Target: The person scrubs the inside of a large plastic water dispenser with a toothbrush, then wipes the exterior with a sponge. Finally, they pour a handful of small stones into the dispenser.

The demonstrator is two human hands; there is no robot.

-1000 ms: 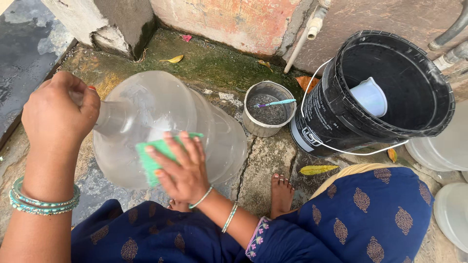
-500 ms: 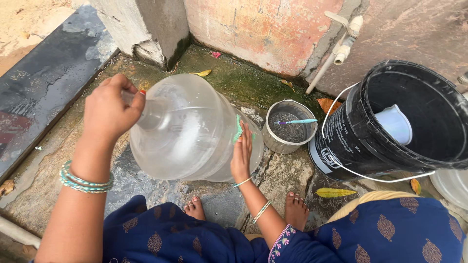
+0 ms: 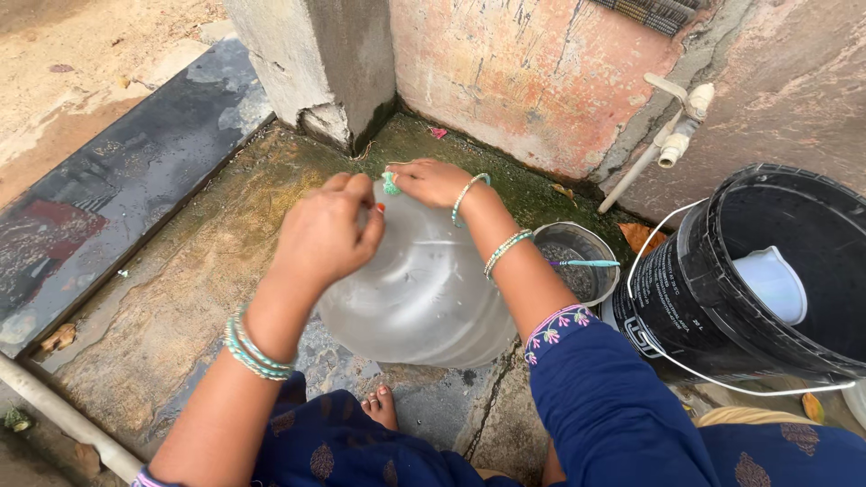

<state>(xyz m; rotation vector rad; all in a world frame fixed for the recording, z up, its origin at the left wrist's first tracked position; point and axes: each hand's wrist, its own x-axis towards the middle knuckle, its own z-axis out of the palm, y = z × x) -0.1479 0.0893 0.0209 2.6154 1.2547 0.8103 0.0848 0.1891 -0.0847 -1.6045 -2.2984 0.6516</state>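
A large clear plastic water jug (image 3: 424, 289) lies tilted on the wet stone floor in front of me. My left hand (image 3: 325, 230) is closed around its neck end. My right hand (image 3: 431, 180) reaches over the top of the jug and pinches a small green scrub pad (image 3: 390, 183) against the jug near the neck. Bangles sit on both wrists.
A small steel bowl (image 3: 577, 261) with a green-handled brush stands right of the jug. A big black bucket (image 3: 767, 280) holding a white mug stands further right. A white tap pipe (image 3: 672, 135) runs down the wall. My bare foot (image 3: 383, 406) shows below the jug.
My right hand moved with the green pad from the jug's side up to its neck end. The jug turned and my view shifted left.
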